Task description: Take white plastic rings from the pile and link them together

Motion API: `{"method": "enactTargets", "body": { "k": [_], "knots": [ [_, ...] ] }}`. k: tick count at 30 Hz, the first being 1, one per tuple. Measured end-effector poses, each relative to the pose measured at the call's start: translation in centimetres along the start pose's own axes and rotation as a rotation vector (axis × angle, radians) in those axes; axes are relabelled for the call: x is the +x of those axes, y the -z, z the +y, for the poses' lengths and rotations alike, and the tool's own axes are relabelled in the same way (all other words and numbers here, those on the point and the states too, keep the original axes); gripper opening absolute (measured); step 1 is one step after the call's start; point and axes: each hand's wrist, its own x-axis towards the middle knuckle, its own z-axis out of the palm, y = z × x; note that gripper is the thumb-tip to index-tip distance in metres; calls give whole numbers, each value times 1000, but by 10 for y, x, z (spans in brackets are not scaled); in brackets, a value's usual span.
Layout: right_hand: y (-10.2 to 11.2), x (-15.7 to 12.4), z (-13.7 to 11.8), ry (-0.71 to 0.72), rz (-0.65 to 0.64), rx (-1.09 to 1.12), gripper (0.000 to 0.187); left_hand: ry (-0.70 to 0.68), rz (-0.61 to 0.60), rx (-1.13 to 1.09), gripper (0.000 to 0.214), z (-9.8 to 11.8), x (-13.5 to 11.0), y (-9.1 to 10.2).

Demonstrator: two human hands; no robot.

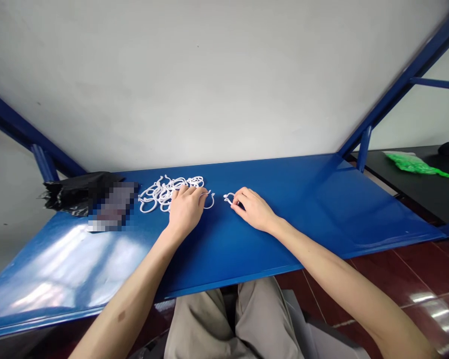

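Observation:
White plastic curtain rings [149, 199], C-shaped with small knobbed ends, lie in a tangled pile on the blue table [284, 184]. At the pile's right edge, my left hand [187, 207] has its fingers curled down, with thumb and fingertips closed on a curtain ring [211, 202] that sticks out to the right. Its fingertips are partly hidden. A short gap away, my right hand [252, 207] pinches another white curtain ring [229, 198] between thumb and fingers, just at the tabletop. Part of that ring is covered by the fingers.
A black plastic bag [78, 189] lies at the table's left end, beside a blurred-out flat object [114, 204]. A pale wall [209, 89] rises behind the table, with blue metal bars at both sides. At far right, a green bag [415, 163] rests on a black surface.

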Motion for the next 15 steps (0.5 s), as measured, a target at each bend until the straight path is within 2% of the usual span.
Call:
{"method": "enactTargets", "body": {
  "k": [2, 4, 7, 10, 15],
  "knots": [
    [1, -1, 2, -24, 20, 46, 12, 36, 3, 65, 29, -3, 0, 1],
    [1, -2, 3, -40, 47, 87, 13, 56, 59, 67, 30, -3, 1, 2],
    [0, -3, 2, -26, 96, 140, 13, -20, 102, -123, 31, 7, 0, 4],
    [-2, -3, -4, 54, 177, 172, 17, -105, 8, -431, 31, 25, -3, 4],
    [-8, -6, -14, 166, 268, 159, 19, 65, -103, -726, 25, 40, -9, 3]
  ]
}}
